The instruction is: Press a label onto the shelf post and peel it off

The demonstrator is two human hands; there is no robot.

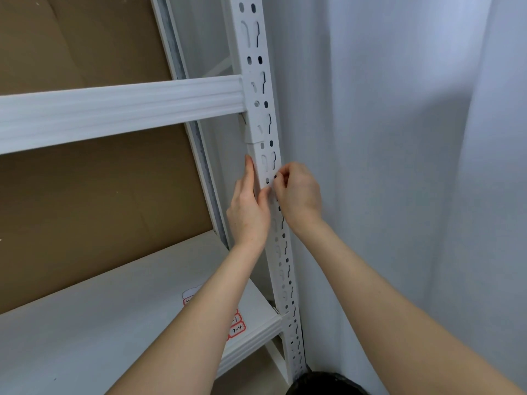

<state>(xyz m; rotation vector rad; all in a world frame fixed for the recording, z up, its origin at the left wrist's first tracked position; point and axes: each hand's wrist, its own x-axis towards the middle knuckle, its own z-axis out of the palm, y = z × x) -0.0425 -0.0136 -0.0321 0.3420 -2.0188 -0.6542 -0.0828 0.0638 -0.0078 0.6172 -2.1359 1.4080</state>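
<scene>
You have a white curtain (399,138) hanging along the right. A crossbeam (119,109) spans the upper left, with brown cardboard (85,195) behind it. Red-bordered labels (237,327) sit at the lower shelf's (85,323) front edge. A black bag (322,384) lies at the bottom.

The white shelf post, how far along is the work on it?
Done: the upper beam and lower shelf sit hooked into the post. In hand: the left hand rests on the post's side while the right hand pinches something small, unclear, at a slot. Left: cannot tell.
</scene>
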